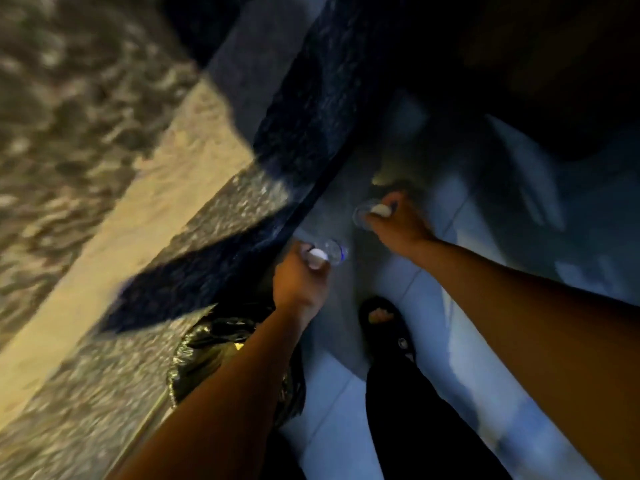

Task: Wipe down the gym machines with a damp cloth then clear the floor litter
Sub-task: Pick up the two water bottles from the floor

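The view is dim and blurred. My left hand [301, 278] grips a clear plastic bottle [330, 251] with a white cap and a blue label, held low above the tiled floor. My right hand [398, 220] grips a second clear plastic bottle [363, 213] with a white cap, a little farther ahead. A black plastic bag [207, 344] lies under my left forearm, beside the step.
A dark stone step edge [304, 140] runs diagonally from the upper right to the lower left, with speckled and sandy paving [121, 220] beyond it. Pale blue floor tiles [433, 323] lie to the right. My foot in a black sandal [384, 323] stands between my arms.
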